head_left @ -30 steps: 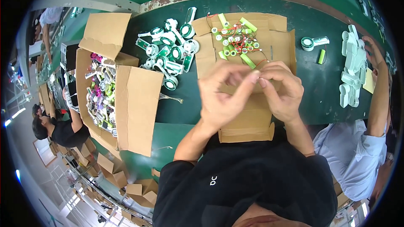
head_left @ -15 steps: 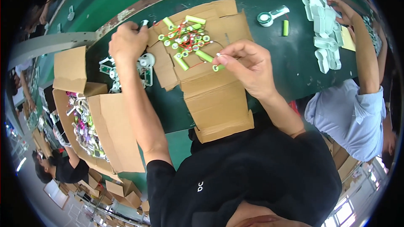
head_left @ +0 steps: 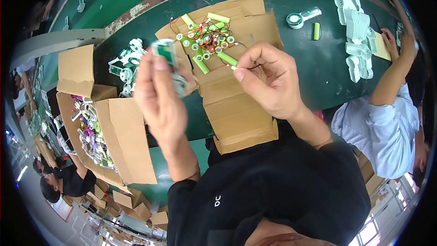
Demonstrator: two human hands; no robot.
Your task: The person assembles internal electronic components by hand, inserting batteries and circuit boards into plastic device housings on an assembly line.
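Blur, in the head view, over the left hand [head_left: 159,98] and the white housing with a green circuit board [head_left: 166,53] in its grip; lower end of that housing smeared and partly covered by fingers. Behind that hand, half hidden, a pile of white housings [head_left: 126,66] on the tabletop [head_left: 309,64]. Tangled red and black wires across green battery cells [head_left: 206,56] on unfolded cardboard [head_left: 239,105], ends hard to trace. Near the dark rim, partly cut off, a co-worker's shirt [head_left: 375,130] beyond stacked pale-green shells [head_left: 358,27]. Left hand curled around its housing, thumb on the face by the board, raised to the left of the cells. Right hand [head_left: 271,79] over the cardboard, thumb and forefinger pinching a small white plug [head_left: 234,68] just beside the nearest green cell [head_left: 226,59], other fingers loosely bent. Cannot tell the cell at the far end of its wire.
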